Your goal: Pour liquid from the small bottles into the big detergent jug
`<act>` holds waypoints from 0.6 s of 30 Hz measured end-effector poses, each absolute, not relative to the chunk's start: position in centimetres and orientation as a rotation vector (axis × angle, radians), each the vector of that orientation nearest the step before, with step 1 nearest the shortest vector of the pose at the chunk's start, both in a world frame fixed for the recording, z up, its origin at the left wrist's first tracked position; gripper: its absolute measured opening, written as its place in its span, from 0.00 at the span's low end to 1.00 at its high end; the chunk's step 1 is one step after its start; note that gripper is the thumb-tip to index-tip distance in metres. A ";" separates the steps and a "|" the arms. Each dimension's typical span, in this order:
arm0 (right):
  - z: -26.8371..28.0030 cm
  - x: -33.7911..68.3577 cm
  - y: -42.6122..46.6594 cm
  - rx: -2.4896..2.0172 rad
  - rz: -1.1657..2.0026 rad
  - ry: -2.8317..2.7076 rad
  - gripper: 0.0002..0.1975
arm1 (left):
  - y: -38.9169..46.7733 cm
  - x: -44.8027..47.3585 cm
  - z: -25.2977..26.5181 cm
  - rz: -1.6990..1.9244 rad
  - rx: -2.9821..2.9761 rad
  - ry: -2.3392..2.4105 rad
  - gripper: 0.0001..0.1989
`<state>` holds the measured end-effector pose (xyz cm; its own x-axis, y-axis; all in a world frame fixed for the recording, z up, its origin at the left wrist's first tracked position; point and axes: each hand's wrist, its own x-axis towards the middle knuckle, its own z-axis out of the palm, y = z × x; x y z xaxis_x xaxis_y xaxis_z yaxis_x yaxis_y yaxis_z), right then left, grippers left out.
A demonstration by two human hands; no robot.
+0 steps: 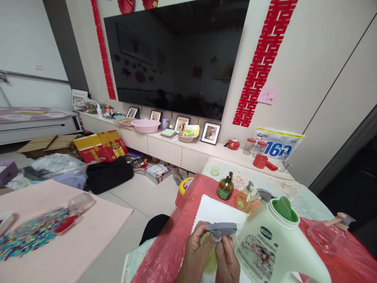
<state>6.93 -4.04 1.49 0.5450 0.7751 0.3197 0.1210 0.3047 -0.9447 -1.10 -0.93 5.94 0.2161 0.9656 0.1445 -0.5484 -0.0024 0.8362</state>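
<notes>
A spray bottle (210, 261) with a grey trigger head and yellow-green contents is between my hands, low in the middle of the view. My left hand (194, 251) is closed around its left side, close beneath the head. With its fingers pinched at the neck and trigger, my right hand (226, 257) grips the same bottle from the right. My fingers hide much of the bottle. Just right of it stands a large pale green jug (284, 247), uncapped, with a green scoop-like piece (284, 208) in its mouth.
Behind the hands stand a green pump bottle (225, 188) and an orange spray bottle (242, 200). A clear pink spray bottle (326, 237) is at the right. Red plastic sheeting (167, 247) covers part of the table. Colourful small pieces (38, 232) lie on a pink surface at left.
</notes>
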 end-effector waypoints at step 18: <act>-2.4 7.4 -4.0 -1.247 0.571 -0.685 0.19 | -1.2 -2.1 5.5 1.275 1.008 0.568 0.22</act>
